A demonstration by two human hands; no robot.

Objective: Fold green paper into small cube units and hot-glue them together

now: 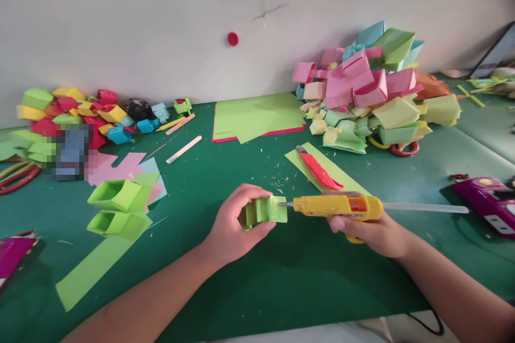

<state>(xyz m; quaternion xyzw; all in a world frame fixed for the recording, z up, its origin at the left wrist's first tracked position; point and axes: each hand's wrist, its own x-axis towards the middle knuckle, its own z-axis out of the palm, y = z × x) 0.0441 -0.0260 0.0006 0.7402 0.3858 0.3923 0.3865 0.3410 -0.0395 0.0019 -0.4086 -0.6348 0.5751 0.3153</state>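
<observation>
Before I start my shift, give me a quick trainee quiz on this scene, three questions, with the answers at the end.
1. Which hand holds the yellow glue gun?
2. True or false: the red cutter lies on a green paper strip.
3. What does the left hand hold?
A. A wooden stick
B. Folded green paper
C. A pair of scissors

Key: 1. The right hand. 2. True. 3. B.
</observation>
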